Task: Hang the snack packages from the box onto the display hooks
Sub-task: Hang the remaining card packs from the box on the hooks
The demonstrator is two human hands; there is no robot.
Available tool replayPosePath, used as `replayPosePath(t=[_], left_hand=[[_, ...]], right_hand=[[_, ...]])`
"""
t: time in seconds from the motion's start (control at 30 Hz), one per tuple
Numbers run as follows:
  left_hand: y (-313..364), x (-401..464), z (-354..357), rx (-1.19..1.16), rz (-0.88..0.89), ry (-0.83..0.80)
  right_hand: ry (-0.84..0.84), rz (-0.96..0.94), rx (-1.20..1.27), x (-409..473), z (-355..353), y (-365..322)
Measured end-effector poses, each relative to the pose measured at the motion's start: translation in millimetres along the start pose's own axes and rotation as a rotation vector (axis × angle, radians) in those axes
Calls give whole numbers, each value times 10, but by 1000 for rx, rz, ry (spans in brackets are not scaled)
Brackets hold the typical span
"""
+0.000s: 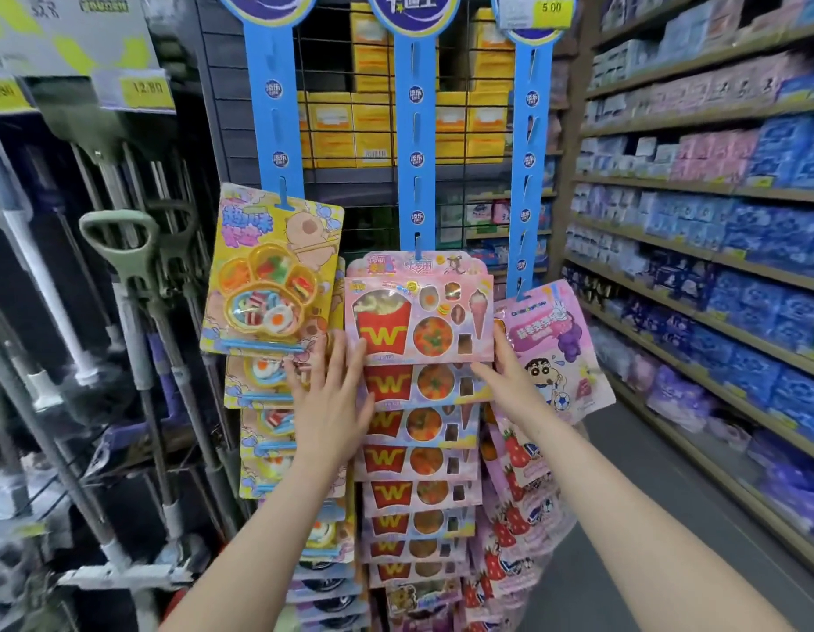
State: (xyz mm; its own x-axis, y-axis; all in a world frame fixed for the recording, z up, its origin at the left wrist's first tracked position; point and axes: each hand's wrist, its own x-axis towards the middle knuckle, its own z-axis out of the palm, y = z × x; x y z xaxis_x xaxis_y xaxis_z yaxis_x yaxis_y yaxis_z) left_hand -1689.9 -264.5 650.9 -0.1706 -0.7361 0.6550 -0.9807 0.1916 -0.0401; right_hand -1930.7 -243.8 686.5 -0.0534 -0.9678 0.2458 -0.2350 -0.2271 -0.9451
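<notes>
Three blue display strips hang side by side: the left strip [273, 107], the middle strip [415, 130] and the right strip [530, 143]. The top pink fries-and-pizza snack package [418, 307] sits at a hook on the middle strip, above a column of the same packages [418, 463]. My left hand [334, 399] presses its lower left corner with fingers spread. At the lower right corner my right hand [510, 374] pinches the package. Yellow paw-tray packages [270, 275] hang on the left strip, pink cartoon pouches [555, 353] on the right one. The box is not in view.
Mop and broom handles [136, 285] stand close on the left. Behind the strips is a wire grid with yellow cartons [368, 125]. Long shelves of blue and pink packs [715, 221] run along the right, with grey aisle floor [669, 517] beside them.
</notes>
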Motion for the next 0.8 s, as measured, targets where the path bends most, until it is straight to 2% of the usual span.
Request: replayPosePath(t=[0.17, 0.33, 0.5, 0.6, 0.8], left_hand=[[162, -64, -121, -60, 4, 51], [520, -194, -231, -279, 92, 102], [1072, -375, -193, -504, 130, -15], [1444, -456, -53, -617, 36, -118], [2175, -431, 355, -752, -247, -132]], right_hand=[[45, 62, -91, -127, -311, -36], [122, 72, -179, -430, -779, 115], [154, 104, -217, -652, -1261, 296], [138, 100, -249, -632, -1480, 452], [50, 93, -308, -286, -1911, 749]])
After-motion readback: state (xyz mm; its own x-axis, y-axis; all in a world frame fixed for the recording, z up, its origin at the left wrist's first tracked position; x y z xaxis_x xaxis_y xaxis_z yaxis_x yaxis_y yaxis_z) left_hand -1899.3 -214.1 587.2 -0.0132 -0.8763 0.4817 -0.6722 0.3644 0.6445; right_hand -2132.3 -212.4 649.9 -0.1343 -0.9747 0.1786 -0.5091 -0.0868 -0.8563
